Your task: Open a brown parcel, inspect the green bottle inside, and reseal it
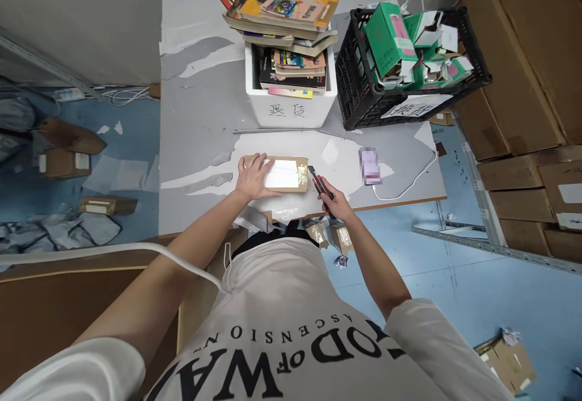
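Brown cardboard parcel [278, 174] under the left hand [253, 176] — matt, with a white paper label and glossy clear tape. Right hand [337, 205] grips a red-and-black plastic knife [319, 186]. Table [200, 116] — smooth grey, patchy. Far right, a black plastic crate [364, 94]; beside it, a white foam box [291, 110].

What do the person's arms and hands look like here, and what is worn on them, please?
Both arms are bare from the short white sleeves down. The left hand and right hand wear no gloves, and no watch, ring or bracelet shows. The white T-shirt carries large black lettering. A white cable crosses in front of the left forearm.
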A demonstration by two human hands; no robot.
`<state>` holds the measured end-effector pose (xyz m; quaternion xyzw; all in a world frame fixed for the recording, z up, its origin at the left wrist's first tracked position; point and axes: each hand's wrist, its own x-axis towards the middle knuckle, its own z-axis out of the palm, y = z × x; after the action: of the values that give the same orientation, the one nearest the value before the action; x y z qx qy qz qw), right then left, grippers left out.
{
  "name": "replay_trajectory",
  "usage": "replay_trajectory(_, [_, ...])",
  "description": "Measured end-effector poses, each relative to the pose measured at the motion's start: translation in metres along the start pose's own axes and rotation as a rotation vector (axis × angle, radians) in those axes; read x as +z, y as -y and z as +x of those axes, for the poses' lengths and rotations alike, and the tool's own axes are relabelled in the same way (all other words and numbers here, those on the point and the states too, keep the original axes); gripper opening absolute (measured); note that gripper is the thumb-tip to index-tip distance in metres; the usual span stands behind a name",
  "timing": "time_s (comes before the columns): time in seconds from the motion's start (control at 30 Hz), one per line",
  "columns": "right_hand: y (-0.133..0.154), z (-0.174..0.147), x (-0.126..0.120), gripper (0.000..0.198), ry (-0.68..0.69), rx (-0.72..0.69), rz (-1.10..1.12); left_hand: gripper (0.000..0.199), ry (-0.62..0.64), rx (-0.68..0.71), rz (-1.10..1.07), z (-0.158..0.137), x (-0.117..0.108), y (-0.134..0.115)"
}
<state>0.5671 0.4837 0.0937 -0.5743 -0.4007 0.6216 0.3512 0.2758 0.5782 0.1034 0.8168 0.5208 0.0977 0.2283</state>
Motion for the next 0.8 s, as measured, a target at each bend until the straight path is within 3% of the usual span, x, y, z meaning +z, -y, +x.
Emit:
replay_trajectory(0.33, [0.021, -0.008, -0.016, 0.067, 0.099, 0.043, -0.113, 0.111, -0.01, -0.055, -0.043, -0.003, 0.004, -0.001])
replay_trajectory(0.63, [-0.002, -0.044, -0.007, 0.064, 0.164, 0.049, -0.398, 0.11, 0.092, -0.045, 0.189, -0.003, -0.003, -0.005])
replay_trajectory(0.8, [-0.013, -0.062, -0.001, 0.064, 0.079, 0.058, -0.44, 0.11, 0.09, -0.035, 0.247, -0.003, -0.003, -0.007])
